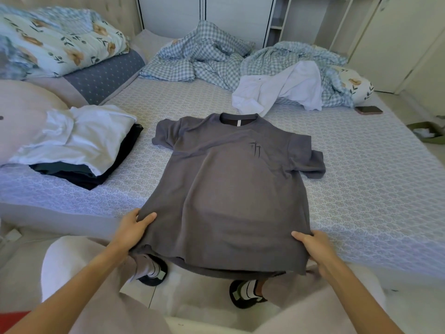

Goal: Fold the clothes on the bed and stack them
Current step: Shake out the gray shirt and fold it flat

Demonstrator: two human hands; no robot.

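Gripping one grey T-shirt [231, 189], two hands: left hand [133, 231], right hand [314, 247].

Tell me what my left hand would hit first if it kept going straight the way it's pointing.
Probably nothing beyond the grey T-shirt that the left hand already grips; further on lies only bare bed, though depth is hard to judge.

Shirt [228, 189] hem hides fingers — stack's [79, 150] lower layers covered
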